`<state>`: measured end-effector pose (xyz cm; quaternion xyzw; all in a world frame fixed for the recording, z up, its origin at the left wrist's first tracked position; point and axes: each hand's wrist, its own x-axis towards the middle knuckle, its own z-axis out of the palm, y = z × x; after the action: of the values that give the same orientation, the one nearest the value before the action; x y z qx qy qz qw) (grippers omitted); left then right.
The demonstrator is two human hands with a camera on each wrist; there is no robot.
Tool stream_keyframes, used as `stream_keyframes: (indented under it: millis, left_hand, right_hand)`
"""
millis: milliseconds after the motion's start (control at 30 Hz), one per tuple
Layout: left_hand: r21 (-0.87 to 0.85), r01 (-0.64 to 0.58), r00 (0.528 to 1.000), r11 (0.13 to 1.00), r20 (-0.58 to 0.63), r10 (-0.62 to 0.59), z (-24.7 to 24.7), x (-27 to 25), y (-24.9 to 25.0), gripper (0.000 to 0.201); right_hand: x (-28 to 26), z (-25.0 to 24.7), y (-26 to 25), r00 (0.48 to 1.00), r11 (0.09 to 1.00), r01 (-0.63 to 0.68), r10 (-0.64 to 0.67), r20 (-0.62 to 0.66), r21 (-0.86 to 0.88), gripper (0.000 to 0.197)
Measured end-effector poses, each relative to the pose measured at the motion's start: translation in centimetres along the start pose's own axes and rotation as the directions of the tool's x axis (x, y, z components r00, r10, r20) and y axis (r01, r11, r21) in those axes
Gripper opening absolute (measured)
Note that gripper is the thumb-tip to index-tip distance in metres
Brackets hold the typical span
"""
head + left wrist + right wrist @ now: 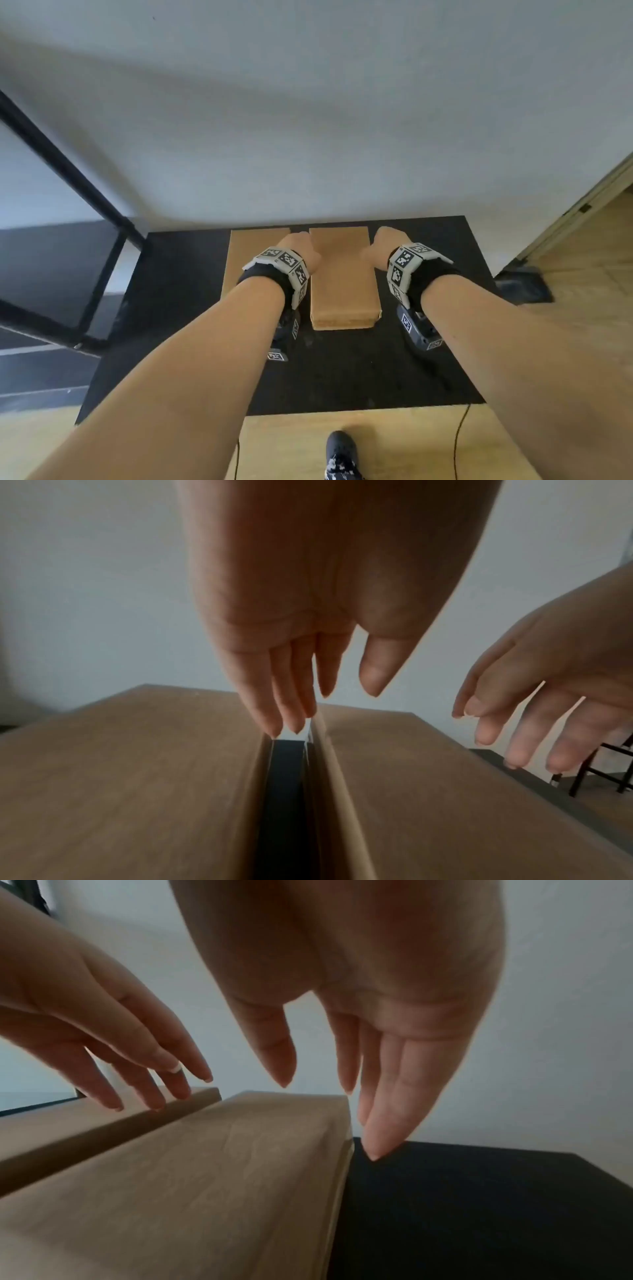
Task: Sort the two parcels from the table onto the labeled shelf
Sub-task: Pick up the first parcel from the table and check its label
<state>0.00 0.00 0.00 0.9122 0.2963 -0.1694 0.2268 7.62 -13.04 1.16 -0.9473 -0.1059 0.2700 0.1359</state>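
Two brown cardboard parcels lie side by side on a black table [376, 370]. The taller right parcel [342, 277] [445, 791] [188, 1177] sits between my hands. A flatter left parcel [251, 246] [130, 777] [85, 1123] lies beside it, partly under my left wrist. My left hand [299, 246] [308, 696] [137, 1074] hovers with straight fingers over the gap between the parcels. At the tall parcel's right edge, my right hand [385, 245] [325, 1096] [514, 737] points its straight fingers down, close to that edge. Neither hand holds anything.
A white wall stands right behind the table. A black metal frame [85, 192] runs at the left. Wooden floor [582, 260] lies to the right and in front, with my shoe [340, 452] and a thin cable [457, 442] near the table's front edge.
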Motion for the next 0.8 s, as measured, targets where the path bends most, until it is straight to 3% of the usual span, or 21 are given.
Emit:
stream_keyframes:
  millis: [33,133,233,400,633,800]
  left_hand:
    - [-0.017,0.013,1.000,1.000,0.010,-0.013,0.3,0.3,0.0,0.016]
    - [-0.015,0.088,0.996,0.996,0.029,-0.088,1.3,0.9,-0.2,0.033]
    - [-0.035,0.108,0.992,0.994,0.067,-0.106,2.0,1.1,0.0,0.036]
    - [-0.097,0.106,0.980,0.990,0.177,-0.088,2.5,0.8,0.5,0.036]
    - [-0.206,0.073,0.989,0.976,0.142,-0.044,1.9,-0.6,1.0,0.042]
    - [-0.306,-0.026,1.000,0.952,0.006,0.030,-0.9,-3.5,0.9,0.042]
  right_hand:
    - [0.3,0.3,0.1,1.000,1.000,-0.009,0.009,0.017,-0.005,0.029]
    - [0.6,1.0,0.3,0.995,0.999,-0.023,0.025,0.098,-0.023,0.032]
    - [0.8,1.9,0.9,0.991,0.999,-0.004,-0.001,0.130,0.033,0.024]
    - [0.8,2.9,1.1,0.989,0.992,-0.024,0.006,0.148,0.121,0.044]
    - [-1.5,1.8,0.9,0.997,0.972,-0.025,0.009,0.071,0.232,0.046]
    - [-5.3,-0.7,0.3,0.998,0.941,0.051,-0.036,-0.053,0.335,0.043]
